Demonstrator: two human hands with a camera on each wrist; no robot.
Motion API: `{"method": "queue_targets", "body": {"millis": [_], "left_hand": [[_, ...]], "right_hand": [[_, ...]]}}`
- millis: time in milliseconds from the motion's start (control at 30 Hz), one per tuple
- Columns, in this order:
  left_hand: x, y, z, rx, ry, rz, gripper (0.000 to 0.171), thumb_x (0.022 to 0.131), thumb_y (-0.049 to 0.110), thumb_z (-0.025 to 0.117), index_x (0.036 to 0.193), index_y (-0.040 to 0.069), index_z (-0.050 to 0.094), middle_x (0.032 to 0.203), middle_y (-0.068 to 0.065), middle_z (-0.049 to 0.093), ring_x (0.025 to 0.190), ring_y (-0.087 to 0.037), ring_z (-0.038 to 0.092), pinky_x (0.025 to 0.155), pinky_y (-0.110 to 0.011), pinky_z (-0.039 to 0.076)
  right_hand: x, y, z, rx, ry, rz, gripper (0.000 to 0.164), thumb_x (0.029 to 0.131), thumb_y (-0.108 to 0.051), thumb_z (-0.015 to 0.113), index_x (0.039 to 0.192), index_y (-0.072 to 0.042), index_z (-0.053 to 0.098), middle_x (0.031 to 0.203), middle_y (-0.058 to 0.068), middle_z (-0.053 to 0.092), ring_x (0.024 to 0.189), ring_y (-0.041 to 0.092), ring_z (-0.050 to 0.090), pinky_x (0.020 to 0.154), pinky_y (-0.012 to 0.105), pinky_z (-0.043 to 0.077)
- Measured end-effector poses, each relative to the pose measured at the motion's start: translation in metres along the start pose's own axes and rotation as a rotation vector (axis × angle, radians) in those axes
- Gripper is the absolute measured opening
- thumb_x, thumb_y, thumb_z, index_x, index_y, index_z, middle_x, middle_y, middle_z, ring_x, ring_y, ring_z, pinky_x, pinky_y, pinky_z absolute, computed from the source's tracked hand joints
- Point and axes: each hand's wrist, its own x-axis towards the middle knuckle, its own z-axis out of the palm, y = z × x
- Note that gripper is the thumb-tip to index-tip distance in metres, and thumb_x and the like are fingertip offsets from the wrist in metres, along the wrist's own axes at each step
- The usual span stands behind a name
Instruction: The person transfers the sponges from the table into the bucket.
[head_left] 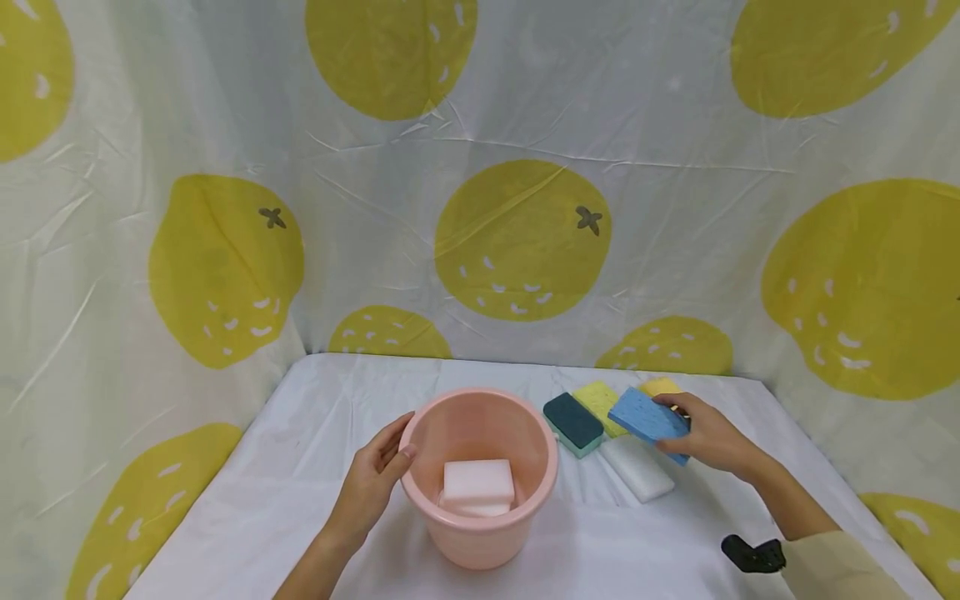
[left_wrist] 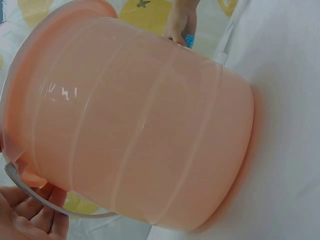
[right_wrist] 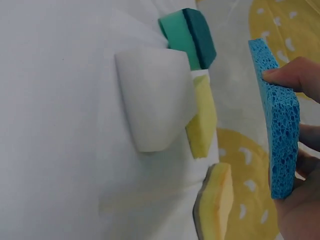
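Observation:
My left hand (head_left: 369, 479) grips the rim of a pink plastic bucket (head_left: 480, 546), thumb over the edge and fingers outside. The bucket stands upright on the white-covered table. White sponge blocks (head_left: 478, 479) lie inside it, one overlapping another. In the left wrist view the bucket's grey handle (left_wrist: 37, 197) crosses in front of the fingers. My right hand (head_left: 712, 435) pinches a blue sponge (head_left: 641, 414) between thumb and fingers. The right wrist view shows that porous sponge (right_wrist: 280, 130) raised off the table, over the other sponges.
Right of the bucket lie a green sponge with a dark scouring side (head_left: 574, 419), a yellow-green sponge (head_left: 597, 403), a white block (head_left: 637, 469) and a yellow sponge with a grey side (right_wrist: 215, 202). Lemon-print curtain (head_left: 525, 242) encloses the table's back and sides.

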Motion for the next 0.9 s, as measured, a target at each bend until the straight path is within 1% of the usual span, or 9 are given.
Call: {"method": "queue_targets", "body": {"millis": [100,267,333,500,700,900], "left_hand": [[0.000,0.001,0.000,0.010,0.009,-0.008,0.050,0.106,0.015,0.060,0.153,0.003,0.048,0.152,-0.015,0.051,0.138,-0.029,0.049,0.102,-0.026,0.048],[0.001,0.002,0.001,0.008,0.004,-0.015,0.051,0.106,0.015,0.060,0.153,0.001,0.046,0.152,-0.017,0.050,0.139,-0.031,0.048,0.103,-0.025,0.048],[0.001,0.003,0.001,0.001,-0.001,-0.017,0.051,0.106,0.014,0.060,0.154,0.001,0.046,0.153,-0.018,0.049,0.140,-0.031,0.048,0.102,-0.025,0.048],[0.001,0.005,0.000,-0.006,0.003,-0.003,0.050,0.106,0.012,0.059,0.153,0.000,0.046,0.153,-0.018,0.048,0.140,-0.031,0.047,0.102,-0.025,0.048],[0.000,0.005,0.000,-0.010,0.006,0.001,0.050,0.106,0.011,0.059,0.153,0.000,0.046,0.153,-0.019,0.049,0.139,-0.030,0.047,0.102,-0.025,0.048],[0.001,0.004,0.001,-0.009,0.003,-0.004,0.050,0.106,0.013,0.059,0.153,0.001,0.047,0.152,-0.019,0.049,0.139,-0.031,0.048,0.102,-0.024,0.048]], "right_hand": [[0.004,-0.006,-0.004,0.002,-0.005,-0.038,0.077,0.085,-0.023,0.083,0.146,0.005,0.046,0.138,0.031,0.048,0.117,0.048,0.051,0.092,0.065,0.051],[0.009,-0.017,-0.010,-0.016,-0.002,-0.095,0.074,0.086,-0.021,0.084,0.145,0.004,0.049,0.136,0.028,0.051,0.113,0.044,0.053,0.090,0.058,0.053],[0.011,-0.022,-0.012,-0.022,-0.005,-0.102,0.073,0.086,-0.020,0.083,0.146,0.003,0.049,0.137,0.026,0.052,0.113,0.042,0.053,0.090,0.055,0.053],[0.017,-0.040,-0.013,-0.027,-0.024,-0.126,0.071,0.085,-0.019,0.082,0.146,0.000,0.050,0.137,0.024,0.052,0.115,0.042,0.053,0.092,0.056,0.053],[0.022,-0.059,-0.012,-0.045,-0.040,-0.162,0.070,0.083,-0.017,0.082,0.145,-0.001,0.053,0.141,0.025,0.051,0.118,0.044,0.053,0.093,0.056,0.053],[0.023,-0.073,-0.013,-0.041,-0.043,-0.199,0.071,0.083,-0.017,0.082,0.145,0.000,0.053,0.140,0.025,0.052,0.116,0.043,0.053,0.091,0.053,0.054]]}}
